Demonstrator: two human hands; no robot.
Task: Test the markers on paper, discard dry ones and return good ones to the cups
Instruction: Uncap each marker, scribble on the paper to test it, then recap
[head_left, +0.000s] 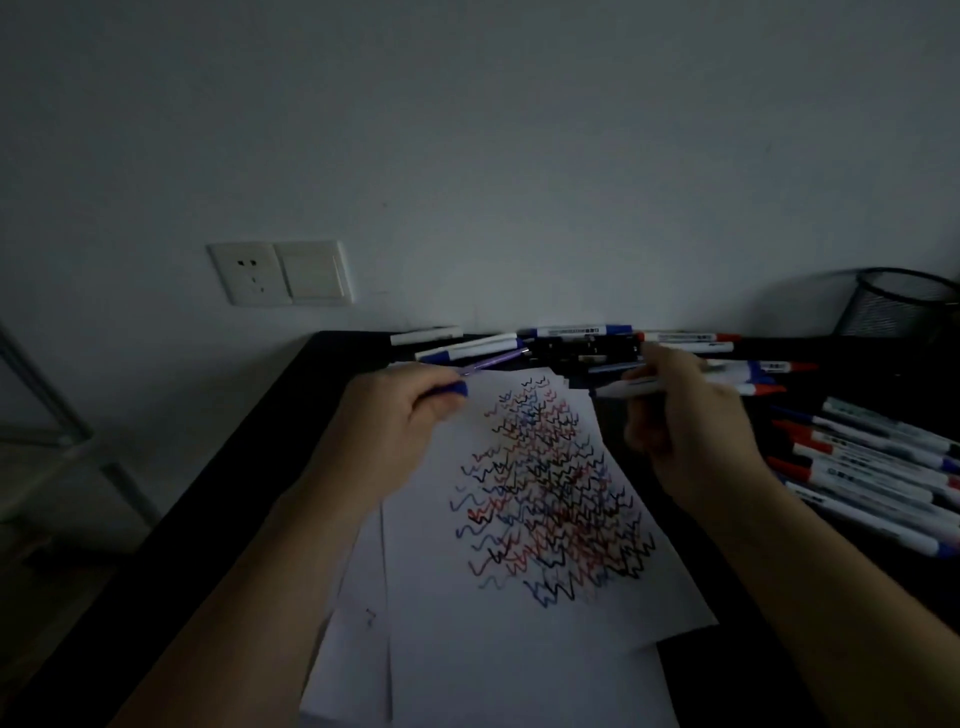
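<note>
Your left hand (400, 410) pinches blue cap (451, 388), right hand (685, 415) grips uncapped marker (636, 387), tip toward 9 o'clock, ready to scribble on paper (519, 649)

Both hands over scribbled paper (519, 613) — left hand (395, 415) grips blue cap (451, 389), right hand (685, 415) a marker (628, 388).

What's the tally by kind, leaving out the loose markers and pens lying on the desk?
Marker held in right hand: 1
Blue cap in left hand: 1
Scribbled sheet: 1
Mesh cup: 1
Total: 4
</note>
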